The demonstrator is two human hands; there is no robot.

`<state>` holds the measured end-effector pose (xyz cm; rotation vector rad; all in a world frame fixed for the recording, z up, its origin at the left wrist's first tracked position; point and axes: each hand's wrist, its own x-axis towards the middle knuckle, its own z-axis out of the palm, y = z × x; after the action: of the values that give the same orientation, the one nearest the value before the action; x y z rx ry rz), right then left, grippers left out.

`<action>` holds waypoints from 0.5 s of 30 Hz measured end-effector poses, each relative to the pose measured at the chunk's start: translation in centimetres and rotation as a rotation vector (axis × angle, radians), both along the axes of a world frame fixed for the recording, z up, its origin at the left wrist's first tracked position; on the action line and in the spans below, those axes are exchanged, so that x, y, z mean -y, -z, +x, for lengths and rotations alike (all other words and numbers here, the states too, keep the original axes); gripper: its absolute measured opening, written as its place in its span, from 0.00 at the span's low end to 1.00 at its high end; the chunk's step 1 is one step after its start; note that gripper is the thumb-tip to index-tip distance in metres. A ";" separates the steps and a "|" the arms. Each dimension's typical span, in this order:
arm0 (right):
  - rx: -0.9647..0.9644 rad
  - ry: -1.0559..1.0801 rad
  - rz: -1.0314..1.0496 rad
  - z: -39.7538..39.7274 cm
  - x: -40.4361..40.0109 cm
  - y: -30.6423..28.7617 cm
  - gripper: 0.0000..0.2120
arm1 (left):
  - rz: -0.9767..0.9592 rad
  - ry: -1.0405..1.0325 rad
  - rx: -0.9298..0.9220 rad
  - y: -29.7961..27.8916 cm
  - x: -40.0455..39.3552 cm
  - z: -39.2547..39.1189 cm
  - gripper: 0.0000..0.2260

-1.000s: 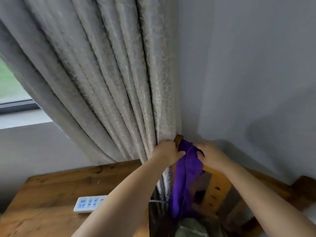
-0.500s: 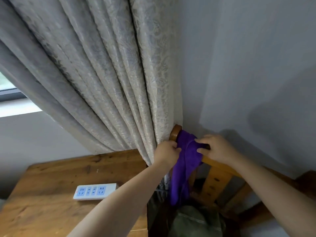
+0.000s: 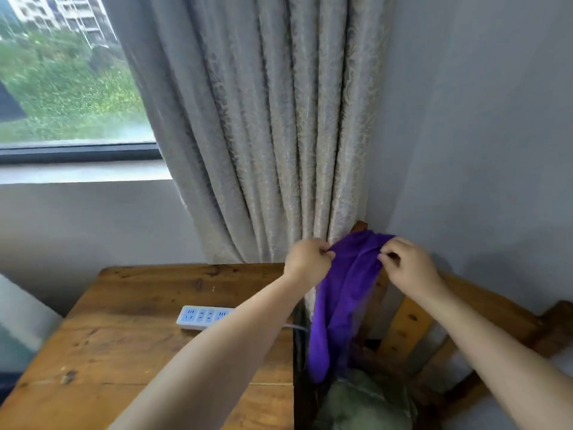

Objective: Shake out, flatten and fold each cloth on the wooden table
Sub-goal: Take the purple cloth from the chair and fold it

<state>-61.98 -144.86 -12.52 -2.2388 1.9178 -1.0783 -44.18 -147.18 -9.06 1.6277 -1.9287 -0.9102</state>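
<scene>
A purple cloth [image 3: 339, 302] hangs bunched over the top rail of a wooden chair [image 3: 483, 308], to the right of the wooden table [image 3: 130, 342]. My left hand [image 3: 307, 259] pinches the cloth's top left edge. My right hand [image 3: 409, 268] pinches its top right edge. The cloth's lower end dangles down beside the table's right side, above a green cloth [image 3: 362, 401] lying on the chair seat.
A white power strip [image 3: 203, 316] lies on the table near its right edge, its cable running off to the right. Grey curtains [image 3: 273, 125] hang behind the table and chair. A window [image 3: 62, 72] is at upper left, a grey wall at right.
The view has swung left, so the window shows now. Both hands have kept hold of the purple cloth's top and moved a little apart, spreading its upper edge over the chair rail.
</scene>
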 end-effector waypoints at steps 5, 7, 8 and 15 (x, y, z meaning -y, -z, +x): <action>0.052 -0.064 -0.103 7.9 -3.5 -4.5 0.03 | -0.103 -0.147 -0.093 -2.6 -4.1 8.7 0.10; 0.073 -0.096 -0.127 12.0 -5.0 -5.7 0.05 | -0.139 -0.197 -0.116 -3.4 -6.2 12.8 0.10; 0.085 -0.112 -0.141 14.6 -5.7 -6.2 0.06 | -0.160 -0.215 -0.109 -4.0 -7.5 15.5 0.09; 0.269 -0.170 -0.107 30.0 -9.2 -9.0 0.04 | -0.308 -0.347 -0.071 -7.7 -13.1 29.7 0.09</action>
<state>-31.95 -135.68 -3.53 -2.1285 1.5708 -1.4007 -14.48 -134.08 -1.36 1.6468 -1.5781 -0.4977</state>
